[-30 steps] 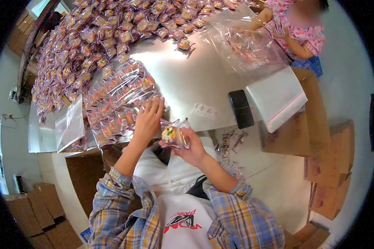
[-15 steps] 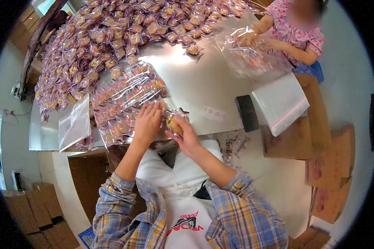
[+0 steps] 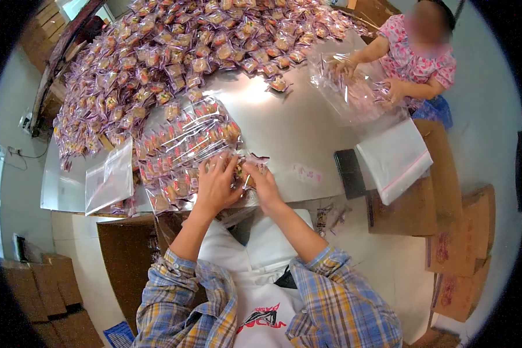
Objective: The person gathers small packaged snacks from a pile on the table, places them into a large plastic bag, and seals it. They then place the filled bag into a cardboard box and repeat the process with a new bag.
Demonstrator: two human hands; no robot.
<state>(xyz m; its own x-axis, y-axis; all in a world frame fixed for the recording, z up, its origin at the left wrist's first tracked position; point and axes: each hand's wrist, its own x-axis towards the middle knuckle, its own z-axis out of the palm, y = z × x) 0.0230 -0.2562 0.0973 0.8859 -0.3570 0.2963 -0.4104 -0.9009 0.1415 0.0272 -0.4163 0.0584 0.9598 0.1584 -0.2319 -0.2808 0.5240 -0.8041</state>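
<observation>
In front of me lies a clear plastic bag (image 3: 185, 139) packed with rows of individually wrapped pastries. My left hand (image 3: 216, 182) rests at the bag's near right end, fingers spread over the plastic. Close against its fingertips is a wrapped pastry (image 3: 246, 177), which my right hand (image 3: 265, 184) grips between thumb and fingers. Part of this pastry is hidden behind both hands.
A large heap of wrapped pastries (image 3: 174, 52) covers the far left of the metal table (image 3: 290, 127). Clear bags (image 3: 397, 159) lie on a carton at the right, beside a black phone (image 3: 349, 173). More bags (image 3: 109, 177) are at left. A person (image 3: 417, 64) handles a clear bag.
My right hand has brought the wrapped pastry up against the bag's end, and my left fingers have spread and come next to it. The other person's hands have moved apart on their bag.
</observation>
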